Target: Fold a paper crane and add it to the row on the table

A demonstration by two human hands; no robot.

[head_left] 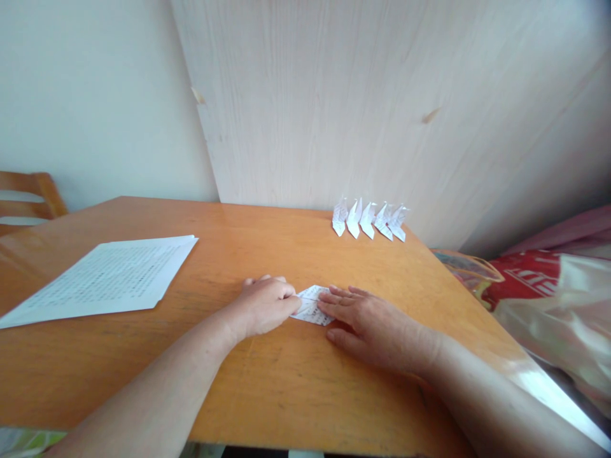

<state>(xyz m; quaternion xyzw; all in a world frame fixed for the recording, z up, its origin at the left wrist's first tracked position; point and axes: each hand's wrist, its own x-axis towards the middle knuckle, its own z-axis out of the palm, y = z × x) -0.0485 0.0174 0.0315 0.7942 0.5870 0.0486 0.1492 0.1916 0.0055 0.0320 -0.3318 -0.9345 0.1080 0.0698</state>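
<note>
A small folded piece of printed paper (311,305) lies on the orange wooden table (267,381) between my hands. My left hand (262,305) is curled, its fingertips pressing on the paper's left edge. My right hand (367,321) lies flat with its fingers stretched out, the tips holding down the paper's right side. Part of the paper is hidden under both hands.
Several folded white paper figures (368,219) stand in a row at the table's far edge by a pale wooden board (382,95). A stack of printed sheets (105,278) lies at the left. A chair back (28,197) is far left, plastic bags (548,299) at the right.
</note>
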